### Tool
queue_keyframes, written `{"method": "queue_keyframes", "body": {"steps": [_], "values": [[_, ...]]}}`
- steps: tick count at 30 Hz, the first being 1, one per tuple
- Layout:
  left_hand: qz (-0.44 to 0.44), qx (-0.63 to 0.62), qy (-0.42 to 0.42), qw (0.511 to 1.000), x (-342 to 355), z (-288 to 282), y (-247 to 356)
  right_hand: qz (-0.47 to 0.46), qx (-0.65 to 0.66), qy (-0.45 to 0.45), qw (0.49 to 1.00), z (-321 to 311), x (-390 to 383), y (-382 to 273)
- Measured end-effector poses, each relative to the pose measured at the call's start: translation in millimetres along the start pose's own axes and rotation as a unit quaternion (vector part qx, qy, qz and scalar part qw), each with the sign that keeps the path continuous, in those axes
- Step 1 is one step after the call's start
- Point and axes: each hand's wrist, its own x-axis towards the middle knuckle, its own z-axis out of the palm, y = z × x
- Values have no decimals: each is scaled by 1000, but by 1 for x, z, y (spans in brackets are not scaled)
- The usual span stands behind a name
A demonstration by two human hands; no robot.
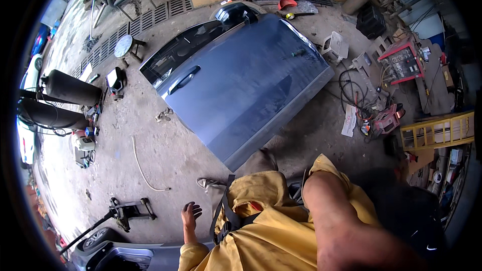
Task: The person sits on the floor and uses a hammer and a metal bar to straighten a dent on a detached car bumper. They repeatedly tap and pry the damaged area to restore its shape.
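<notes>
My left hand hangs low beside my yellow jacket, fingers apart and holding nothing. My bare right forearm bends up toward the lower right edge; the hand at its end is out of the picture. In front of me lies a blue-grey car door, outer side up, raised off the floor. Its door handle is at the left, and the side mirror is at the far edge beside the dark window glass. Neither hand is seen touching the door.
A round stool stands left of the door, with dark gas cylinders farther left. A floor jack sits near a car body. At right are cables, a red machine and a yellow ladder.
</notes>
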Motion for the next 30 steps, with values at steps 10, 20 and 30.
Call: {"method": "queue_keyframes", "body": {"steps": [10,20,30], "values": [[-105,121,-33,986,28,-230,-45,381,-220,-738,511,142,-206,-149],[40,-155,121,980,111,-443,2,782,-116,-483,378,143,-513,-173],[-52,-86,258,961,72,-482,-60,706,-251,-661,-45,176,-682,-220]]}}
